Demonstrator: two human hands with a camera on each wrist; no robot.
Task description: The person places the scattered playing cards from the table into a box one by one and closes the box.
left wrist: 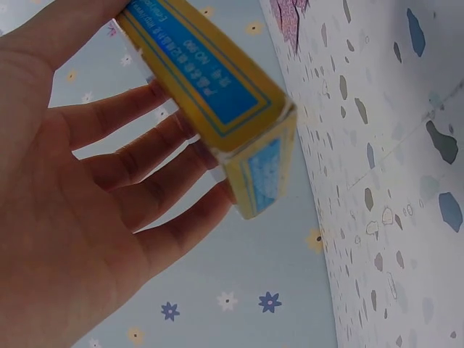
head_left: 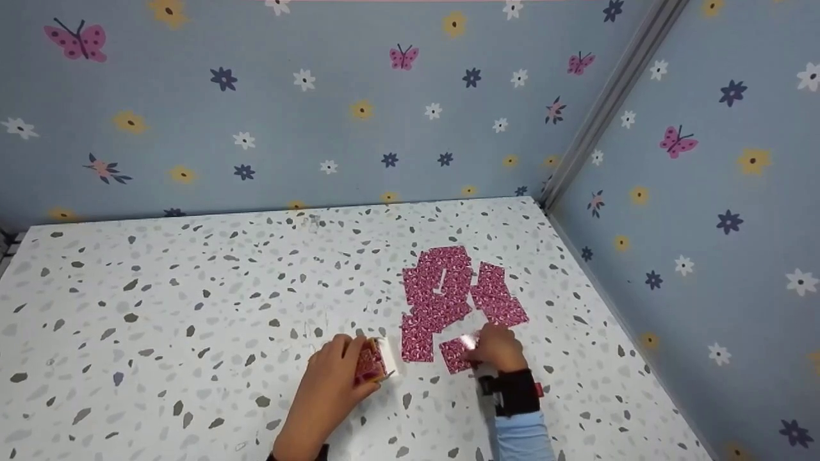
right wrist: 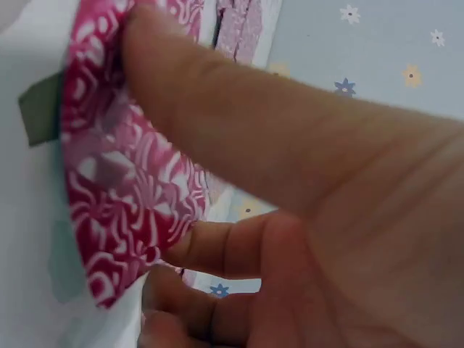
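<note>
Left hand: left hand [head_left: 336,378] sits low in the head view, just left of centre, fingers curled round a card box [head_left: 378,360]; the box rests in the grip above the table.
Box detail: in the left wrist view the card box [left wrist: 225,101] shows yellow faces with blue panels, thumb on top, four fingers [left wrist: 138,163] underneath, one end pointing toward the table.
Right hand: right hand [head_left: 496,347] lies low and right of centre in the head view, fingertips down on a single pink card [head_left: 456,354].
Right grip: in the right wrist view the thumb [right wrist: 217,123] presses on the pink card [right wrist: 123,196], the other fingers curl below its edge; the card bends slightly, so it is pinched.
Laid cards: spread of pink patterned cards [head_left: 448,291] lies face down just above both hands, right of centre, cards overlapping or touching; the pinched card sits at its lower edge.
Surface: speckled white table [head_left: 192,301].
Surround: blue wall [head_left: 288,115] with flowers and butterflies, upper half and right side of the frame.
Wrist: black wrist strap [head_left: 512,390] above a light blue sleeve [head_left: 522,438].
</note>
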